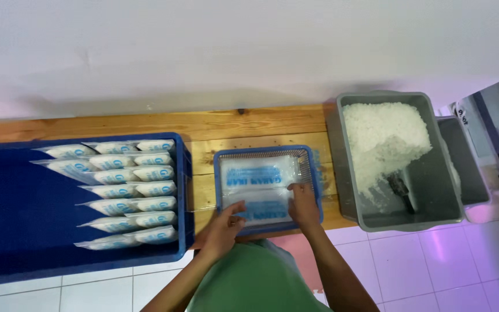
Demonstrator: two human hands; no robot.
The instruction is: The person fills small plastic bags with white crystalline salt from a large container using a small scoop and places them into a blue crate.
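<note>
Large blue crate [7, 231] with rows of filled white packets [123, 192]. Grey tub [434, 190] of white grains [383, 138]. Small blue basket [313, 159] between them on wooden bench [145, 124], holding clear printed bags [255, 176]. Left hand [223, 228] pinching the bags' near edge; right hand [303, 203] pressed flat on top, fingers spread.

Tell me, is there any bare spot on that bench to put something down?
Yes: the wooden bench is bare behind the small blue basket along the wall, and narrowly between it and the large blue crate. The crate's left half is free. Crowded: the basket under the left hand and right hand, and the grey tub.
</note>
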